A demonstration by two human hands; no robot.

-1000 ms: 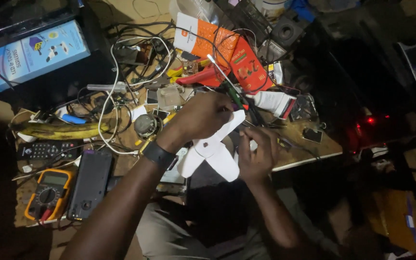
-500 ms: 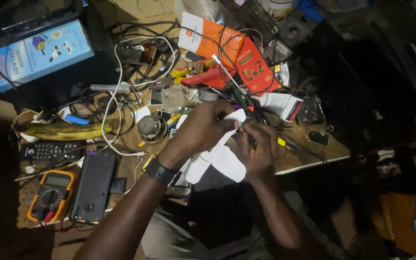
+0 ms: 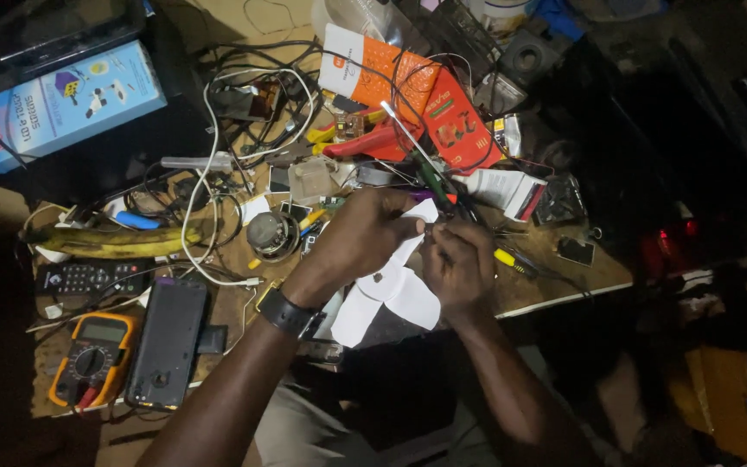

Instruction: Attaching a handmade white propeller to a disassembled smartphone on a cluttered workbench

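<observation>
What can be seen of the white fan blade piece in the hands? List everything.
The white fan blade piece is a small propeller of smooth, plastic-looking material with broad rounded blades spreading from a central hub. Three blades show clearly; one points up between the hands and two hang down toward the person's lap. It is held above the near edge of the cluttered workbench. The left hand covers its upper left part and the right hand grips it from the right. No cracks are visible.

white plastic fan blade [image 3: 395, 290], held over desk edge
</observation>
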